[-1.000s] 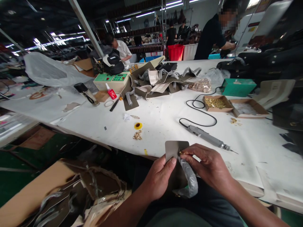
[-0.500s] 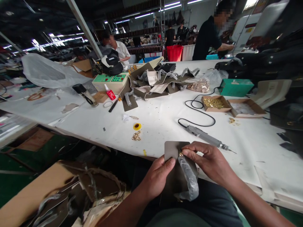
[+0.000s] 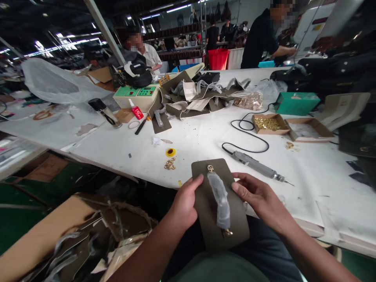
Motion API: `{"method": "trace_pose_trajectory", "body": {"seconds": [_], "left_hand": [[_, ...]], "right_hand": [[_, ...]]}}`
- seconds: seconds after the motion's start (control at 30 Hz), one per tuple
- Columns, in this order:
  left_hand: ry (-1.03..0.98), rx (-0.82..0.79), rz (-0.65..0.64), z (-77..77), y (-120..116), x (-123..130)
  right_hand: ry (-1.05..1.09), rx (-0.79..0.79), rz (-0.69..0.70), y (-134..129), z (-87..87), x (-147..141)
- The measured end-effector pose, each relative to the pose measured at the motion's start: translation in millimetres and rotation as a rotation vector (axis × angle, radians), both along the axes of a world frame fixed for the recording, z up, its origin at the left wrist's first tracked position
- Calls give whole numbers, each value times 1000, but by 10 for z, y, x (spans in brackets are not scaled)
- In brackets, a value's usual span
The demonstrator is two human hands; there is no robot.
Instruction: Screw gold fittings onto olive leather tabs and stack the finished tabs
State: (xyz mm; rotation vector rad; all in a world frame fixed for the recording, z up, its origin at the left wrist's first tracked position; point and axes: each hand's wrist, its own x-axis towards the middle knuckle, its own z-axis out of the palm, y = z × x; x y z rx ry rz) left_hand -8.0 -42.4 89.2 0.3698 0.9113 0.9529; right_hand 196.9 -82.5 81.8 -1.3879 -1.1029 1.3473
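Note:
An olive-brown bag flap panel is held over my lap, tilted toward me. A handle wrapped in clear plastic runs down its middle, with gold hardware at the upper end and more gold hardware at the lower end. My left hand is closed on the panel's left edge, thumb on its face. Against the right edge, my right hand pinches the panel between thumb and fingers. Beyond it on the table lie small gold fittings and a yellow ring-shaped roll.
A grey electric screwdriver with a black cord lies at right, below a box of gold parts. Similar panels are piled at the back. A red-labelled bottle lies left. An open carton stands lower left. Other people work behind.
My right hand has moved from the upper gold hardware down to the panel's right edge. The panel has turned more face-up, showing the whole handle.

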Motion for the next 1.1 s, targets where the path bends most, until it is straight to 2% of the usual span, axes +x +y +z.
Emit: {"method": "trace_pose_trajectory", "body": {"seconds": [0.07,0.13,0.27,0.33,0.4,0.47,0.53,0.63,0.7,0.87,1.1], "left_hand": [[-26,-66,38,-14,41,2],[-65,-57,8,-27,26,6],[-16,83,-193,-48,-128,15],[26,158,-257,-60,-199,20],[29,226,-239,-70,-232,27],[35,264,-188,-78,-228,34],[70,273,-149,-91,-209,38],[150,283,-130,-123,-186,41],[203,301,-127,-146,-184,39],[381,314,-137,-177,-189,3],[538,369,-149,-203,-187,-45]], "right_hand": [[164,-109,73,-40,-42,-68],[300,-162,24,-41,-74,-133],[468,-166,-120,55,-115,-184],[364,-101,-160,90,-126,-165],[105,42,-259,75,-127,-134],[-205,262,-354,12,-116,-106],[-416,464,-292,-74,-103,-99],[-518,620,-50,-172,-104,-134],[-527,655,13,-198,-124,-171],[-509,681,68,-187,-152,-215],[-502,723,217,-146,-64,-167]]}}
